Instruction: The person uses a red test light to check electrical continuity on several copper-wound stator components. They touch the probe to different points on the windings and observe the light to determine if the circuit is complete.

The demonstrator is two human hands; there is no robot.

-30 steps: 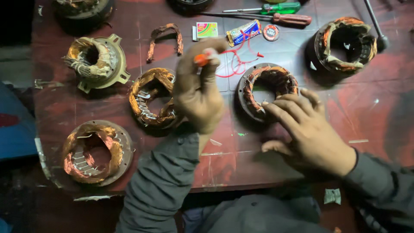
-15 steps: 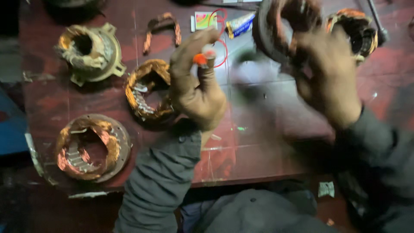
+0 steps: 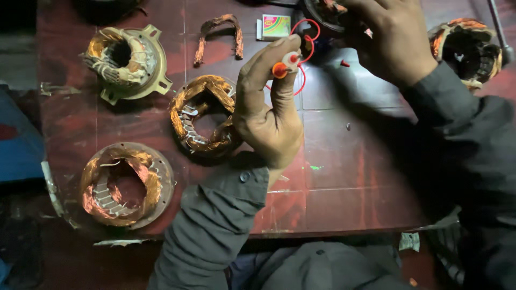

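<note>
Red table [image 3: 344,177] under me: my left hand [image 3: 269,115] pinches a small orange-tipped probe [image 3: 284,64] in closed fingers, while my right hand [image 3: 395,40] grips a copper-wound stator [image 3: 328,13] (lifted, top edge).

Bare red-brown tabletop [image 3: 355,177] in the middle and toward the near edge: widest passage, only tiny specks on it. Left half crowded: stator with brass flange [image 3: 124,60] far left, copper-wound stator [image 3: 203,114] touching the left hand [image 3: 269,115], flat wound stator [image 3: 124,185] near the front-left corner; narrow lanes between them. Far edge blocked by loose copper coil [image 3: 217,33], small colourful box [image 3: 275,26], red wire loop [image 3: 303,51] and the raised right hand [image 3: 395,37] on a dark stator [image 3: 325,13]. Another stator [image 3: 467,49] closes the far right corner.
</note>
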